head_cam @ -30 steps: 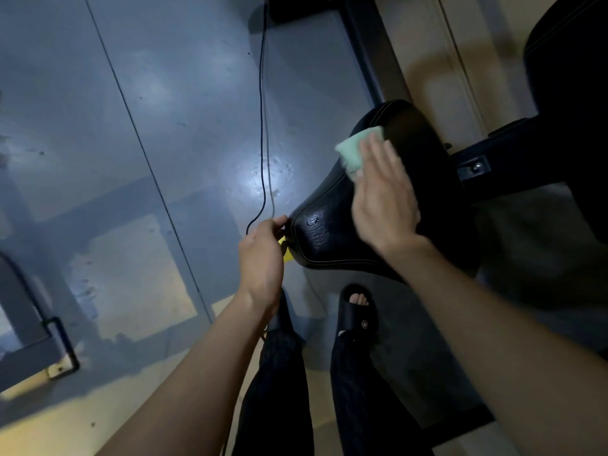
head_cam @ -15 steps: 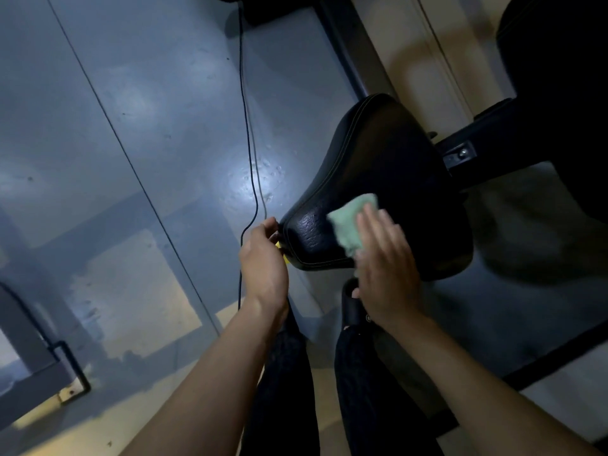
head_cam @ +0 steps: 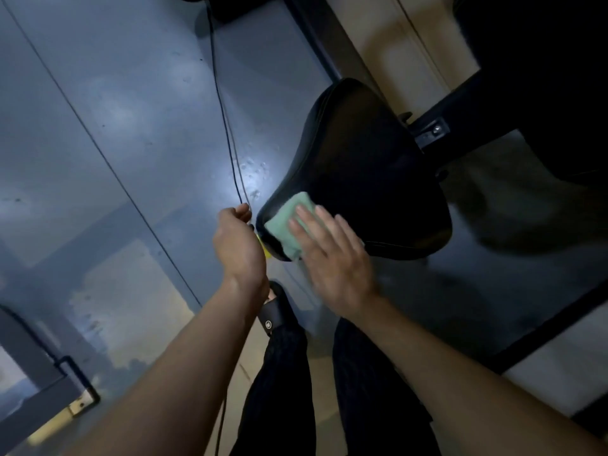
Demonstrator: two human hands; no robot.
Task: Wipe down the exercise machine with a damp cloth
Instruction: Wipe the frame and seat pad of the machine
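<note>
A black padded seat (head_cam: pixel 365 166) of the exercise machine fills the middle right of the head view. A folded pale green cloth (head_cam: pixel 286 225) lies on the seat's near left corner. My right hand (head_cam: pixel 332 258) presses flat on the cloth with straight fingers. My left hand (head_cam: pixel 238 245) sits just left of that corner, fingers curled at the seat's edge by a small yellow part (head_cam: pixel 263 246); what it grips is hidden behind the hand.
A black machine frame arm with a bolt (head_cam: pixel 434 130) joins the seat at the right. A thin black cable (head_cam: pixel 227 126) runs down the grey floor beside my left hand. My dark-trousered legs and a black sandal (head_cam: pixel 274 311) stand below the seat.
My right hand has drawn the cloth from the seat's far end down to its near left corner. The left hand has stayed at the corner.
</note>
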